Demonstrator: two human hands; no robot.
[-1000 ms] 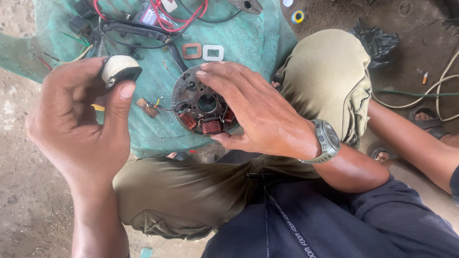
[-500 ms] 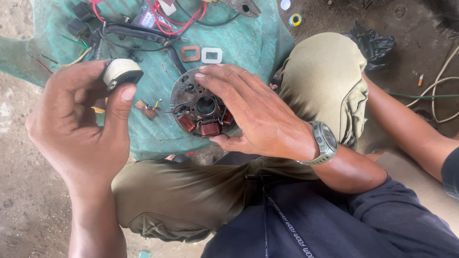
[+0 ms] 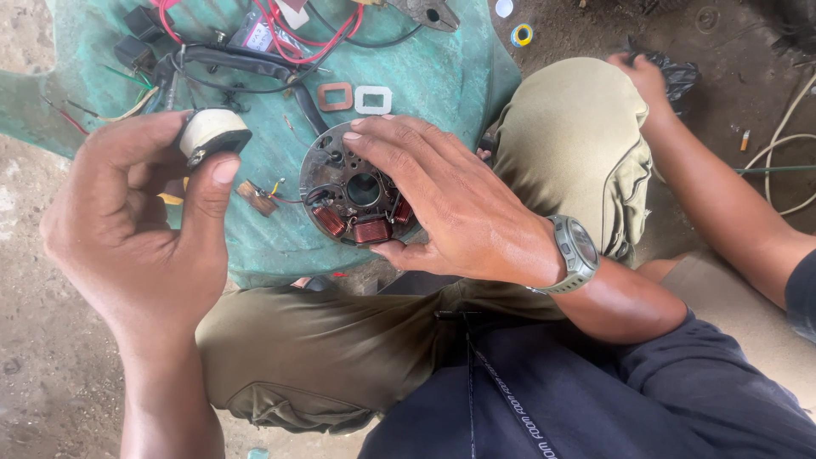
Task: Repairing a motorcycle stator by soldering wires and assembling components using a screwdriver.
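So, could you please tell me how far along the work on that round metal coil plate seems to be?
Looks done: a white-wrapped coil is off, pinched in the left hand. In hand: the right hand grips the round metal coil plate. Left: copper coils remain mounted on it.

Single head cam looked steeply down, close in, over wearer's lap at both hands and green cloth (image 3: pixel 442 76); no 2nd view.
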